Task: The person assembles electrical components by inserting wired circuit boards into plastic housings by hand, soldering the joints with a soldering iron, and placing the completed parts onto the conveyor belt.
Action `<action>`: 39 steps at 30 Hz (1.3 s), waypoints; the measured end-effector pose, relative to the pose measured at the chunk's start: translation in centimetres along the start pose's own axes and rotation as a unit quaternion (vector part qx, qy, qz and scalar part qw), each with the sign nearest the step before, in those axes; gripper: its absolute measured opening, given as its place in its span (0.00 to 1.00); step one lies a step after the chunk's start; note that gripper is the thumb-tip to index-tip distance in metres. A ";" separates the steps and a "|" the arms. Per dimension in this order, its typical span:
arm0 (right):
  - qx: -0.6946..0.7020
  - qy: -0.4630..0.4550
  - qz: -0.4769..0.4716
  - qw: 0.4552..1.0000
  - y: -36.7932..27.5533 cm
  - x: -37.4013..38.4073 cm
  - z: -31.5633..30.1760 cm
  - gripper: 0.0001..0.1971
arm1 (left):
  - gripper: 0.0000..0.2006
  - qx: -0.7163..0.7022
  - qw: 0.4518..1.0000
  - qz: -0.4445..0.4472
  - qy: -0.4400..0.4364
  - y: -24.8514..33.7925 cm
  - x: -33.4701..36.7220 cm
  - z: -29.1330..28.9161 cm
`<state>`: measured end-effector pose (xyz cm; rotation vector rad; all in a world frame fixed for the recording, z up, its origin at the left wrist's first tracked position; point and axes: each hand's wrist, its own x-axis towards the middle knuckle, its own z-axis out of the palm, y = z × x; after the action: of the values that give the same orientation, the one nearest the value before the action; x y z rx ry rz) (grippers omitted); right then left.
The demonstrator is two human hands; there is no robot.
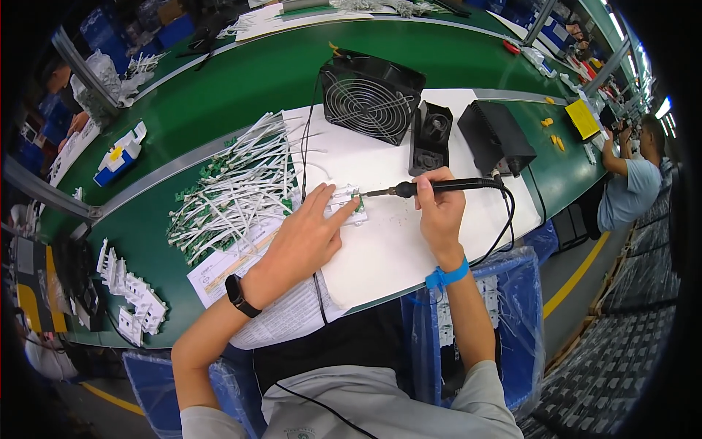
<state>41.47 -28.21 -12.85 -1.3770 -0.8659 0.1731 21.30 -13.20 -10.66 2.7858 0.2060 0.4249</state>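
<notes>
The right fingers grip an iron, its tip at the white part. The left fingers, spread, rest on that part. Beneath lies a white sheet on the green tabletop; a co-worker is at right.

printed sheet, shirt badge — seemingly illegible

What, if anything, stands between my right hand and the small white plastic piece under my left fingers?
Only the slim black soldering iron in your right hand, its metal tip pointing at that white piece.
</notes>
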 end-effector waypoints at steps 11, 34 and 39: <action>-0.001 0.041 -0.008 0.999 -0.1 -0.6 -0.2 0.05 | 0.28 -0.014 0.999 0.002 -0.028 -0.6 0.3 -0.6; 0.011 -0.015 -0.029 0.999 -0.3 -1.5 -0.6 0.05 | 0.27 -0.061 0.995 -0.018 -0.078 -0.8 0.8 -1.7; 0.002 -0.009 -0.036 0.999 -0.3 -1.5 -0.7 0.05 | 0.26 -0.062 0.995 -0.019 -0.078 -0.7 0.8 -1.8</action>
<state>40.76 -29.69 -13.22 -1.3401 -0.9278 0.1320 21.45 -11.88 -9.07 2.6726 0.1905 0.2020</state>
